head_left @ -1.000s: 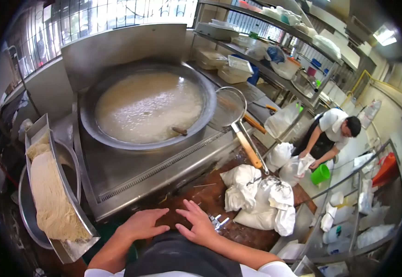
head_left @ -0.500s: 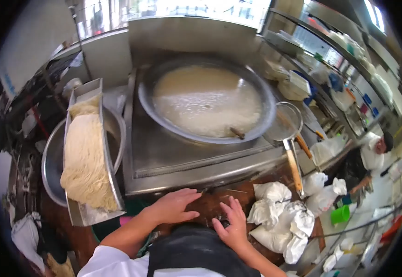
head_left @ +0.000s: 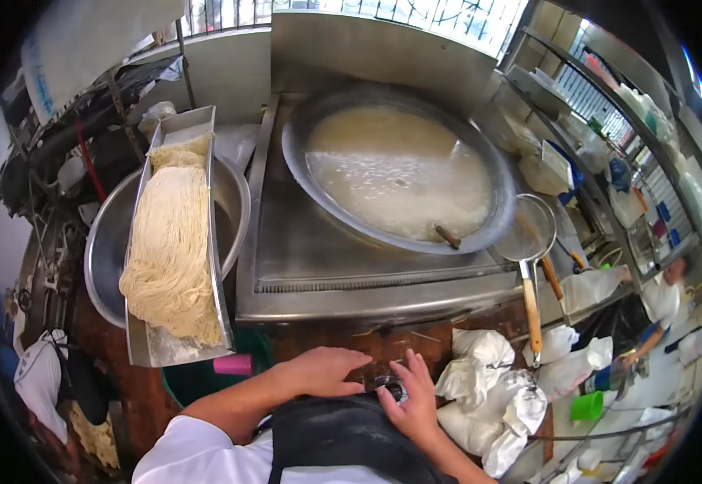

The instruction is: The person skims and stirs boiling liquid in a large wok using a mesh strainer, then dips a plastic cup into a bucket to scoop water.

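Note:
My left hand is held in front of the dark apron, palm down with its fingers stretched out and nothing in it. Just to its right, my right hand is also empty, fingers apart. Between the hands a small dark, shiny object partly shows; its kind is unclear. To the left, a metal trough of pale noodles rests tilted across a steel bowl. Beyond the hands, a wide pan of cloudy, foaming liquid is set into the steel stove. Neither hand touches these.
A strainer with a wooden handle leans by the pan's right side. White plastic bags lie right of my hands. A green tub holding a pink cup stands below the trough. Shelves line the right; another person is there.
The view has turned slightly left, so the stove, pan and trough appear farther right. My hands are a little closer together, both still empty.

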A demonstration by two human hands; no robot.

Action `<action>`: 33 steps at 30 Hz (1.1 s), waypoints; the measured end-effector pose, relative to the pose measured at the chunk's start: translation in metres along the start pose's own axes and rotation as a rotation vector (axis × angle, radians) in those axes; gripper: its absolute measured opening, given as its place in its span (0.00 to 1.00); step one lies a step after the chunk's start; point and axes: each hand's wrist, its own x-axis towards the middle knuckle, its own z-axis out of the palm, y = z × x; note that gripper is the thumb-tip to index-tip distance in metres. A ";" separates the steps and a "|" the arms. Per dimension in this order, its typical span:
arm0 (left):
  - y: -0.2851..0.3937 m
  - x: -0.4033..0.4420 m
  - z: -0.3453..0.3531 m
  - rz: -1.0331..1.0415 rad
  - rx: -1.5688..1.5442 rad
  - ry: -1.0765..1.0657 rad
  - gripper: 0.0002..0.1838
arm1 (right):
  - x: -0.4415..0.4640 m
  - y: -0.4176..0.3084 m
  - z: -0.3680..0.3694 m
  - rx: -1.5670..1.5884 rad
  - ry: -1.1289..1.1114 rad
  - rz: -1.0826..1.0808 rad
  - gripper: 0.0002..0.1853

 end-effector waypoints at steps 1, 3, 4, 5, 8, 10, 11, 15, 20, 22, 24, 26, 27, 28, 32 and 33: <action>0.001 0.002 0.001 0.007 0.004 -0.016 0.38 | 0.000 0.000 -0.001 0.000 -0.002 -0.004 0.29; 0.002 0.004 0.006 0.022 0.018 -0.053 0.38 | 0.001 -0.001 -0.002 0.002 0.000 -0.007 0.29; -0.001 0.007 0.011 0.037 0.018 -0.050 0.38 | 0.000 0.000 -0.002 0.003 0.005 -0.005 0.29; -0.001 0.008 0.010 0.041 0.019 -0.055 0.38 | -0.001 0.001 -0.002 0.003 0.011 -0.003 0.29; 0.002 0.013 0.008 0.064 0.028 -0.052 0.38 | -0.002 -0.001 -0.006 -0.006 0.017 0.009 0.29; 0.002 0.014 0.007 0.086 0.050 -0.026 0.39 | -0.002 0.000 -0.008 -0.020 0.019 0.013 0.29; 0.001 0.017 0.008 0.098 0.056 -0.010 0.39 | -0.003 0.002 -0.008 -0.029 0.022 0.015 0.29; 0.001 0.022 0.007 0.123 0.056 -0.014 0.38 | -0.006 0.000 -0.012 -0.010 0.066 0.031 0.28; 0.021 0.030 -0.002 0.096 0.023 -0.113 0.37 | -0.008 0.006 -0.020 -0.058 0.089 0.025 0.28; 0.023 0.029 -0.002 0.097 0.004 -0.116 0.37 | -0.009 0.008 -0.019 -0.061 0.068 0.014 0.29; 0.014 0.026 0.005 0.123 -0.015 -0.010 0.37 | -0.008 0.007 -0.016 -0.042 0.053 0.020 0.29; 0.008 0.023 0.007 0.141 -0.025 0.071 0.37 | -0.003 0.007 -0.014 -0.041 0.038 -0.005 0.29; 0.006 0.020 0.006 0.123 0.002 0.083 0.38 | -0.001 0.007 -0.013 -0.048 0.030 -0.008 0.28; 0.005 0.017 0.005 0.108 0.030 0.094 0.38 | 0.001 0.007 -0.011 -0.036 0.037 -0.010 0.28; 0.000 0.014 0.004 0.066 0.115 0.090 0.38 | 0.001 0.013 -0.008 -0.009 0.078 0.000 0.28; -0.002 0.015 0.005 0.075 0.128 0.086 0.39 | 0.000 0.014 -0.008 -0.008 0.085 0.003 0.28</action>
